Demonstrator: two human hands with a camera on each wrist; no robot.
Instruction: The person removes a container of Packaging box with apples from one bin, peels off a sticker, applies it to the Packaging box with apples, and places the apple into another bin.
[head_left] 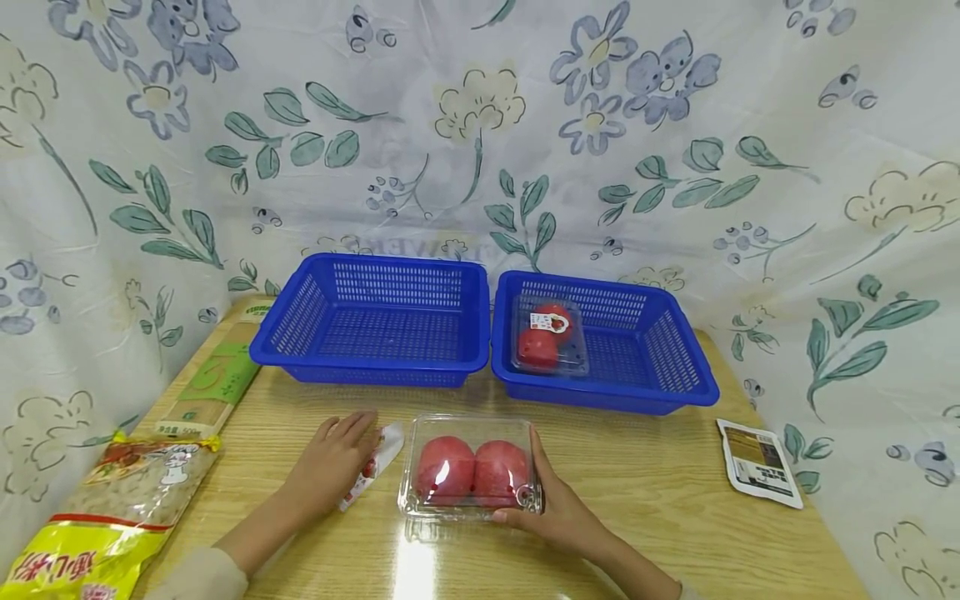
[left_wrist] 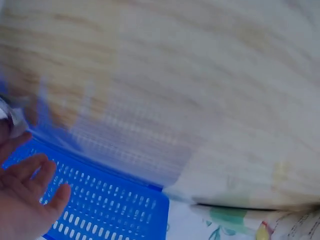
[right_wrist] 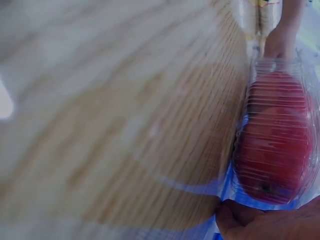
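Observation:
A clear plastic clamshell box point(head_left: 476, 425) with two round red fruits point(head_left: 502, 468) sits on the table in front of me. My right hand point(head_left: 562, 508) grips its right end, thumb at the front corner and fingers along the side. The right wrist view shows the same box point(right_wrist: 277, 145) from its end. My left hand point(head_left: 337, 458) rests left of the box, apart from it, fingers loosely bent. Partly under that hand lies a white paper strip with a red print point(head_left: 382, 458). In the left wrist view the left hand point(left_wrist: 30, 195) has its fingers spread.
Two blue plastic baskets point(head_left: 375, 367) stand side by side at the back. The right basket point(head_left: 637, 396) holds another labelled fruit box point(head_left: 551, 337). Noodle packs point(head_left: 213, 375) and a yellow bag point(head_left: 97, 533) lie at the left, a white pouch point(head_left: 759, 462) at the right.

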